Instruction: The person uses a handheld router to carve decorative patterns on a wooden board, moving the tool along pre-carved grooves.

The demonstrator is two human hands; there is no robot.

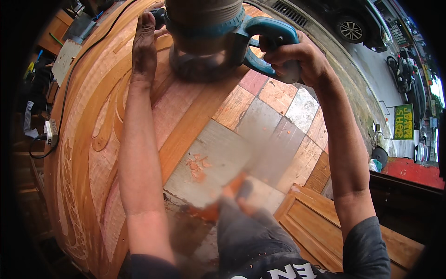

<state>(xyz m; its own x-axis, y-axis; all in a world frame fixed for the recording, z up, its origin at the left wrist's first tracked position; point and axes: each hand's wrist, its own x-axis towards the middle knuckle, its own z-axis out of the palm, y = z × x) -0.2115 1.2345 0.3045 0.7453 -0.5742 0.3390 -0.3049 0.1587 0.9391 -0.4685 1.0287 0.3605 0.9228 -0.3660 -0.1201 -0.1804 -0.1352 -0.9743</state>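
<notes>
A power router (204,28) with a blue rim and dark base sits at top centre on a carved wooden panel (97,139). My left hand (143,49) is closed at its black side knob (159,17), fingers partly hidden behind it. My right hand (299,60) grips the blue loop handle (278,29) on the router's other side. The panel shows curved relief, pale pink recesses and smoother raised bands along the left and middle of the view. The cutting bit cannot be made out.
A black cord (74,69) runs to a white power strip (50,132) at left. Below lies a patchwork tiled floor (260,107), hazy around my legs. A panelled door (325,223) lies lower right. A drain channel, parked car (353,28) and green sign (403,121) stand beyond at right.
</notes>
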